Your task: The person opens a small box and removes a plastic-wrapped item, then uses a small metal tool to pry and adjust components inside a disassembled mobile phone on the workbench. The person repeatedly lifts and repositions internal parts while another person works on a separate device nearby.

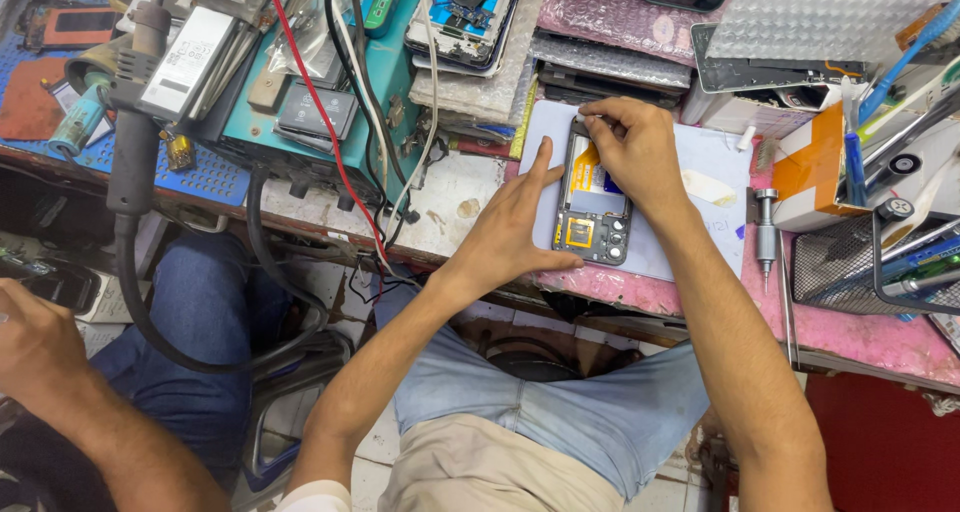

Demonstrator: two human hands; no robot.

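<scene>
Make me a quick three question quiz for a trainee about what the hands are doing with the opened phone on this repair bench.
1. True or false: the left hand lies flat beside the opened phone with its back cover off, steadying it.
2. Which hand pinches at the top edge of the phone? A) right hand B) left hand C) the neighbour's hand
3. Fill in: the phone lies on a pale ____ work mat.

Key
1. True
2. A
3. Blue. The small silver screwdriver lies unused, right of the mat.
</scene>
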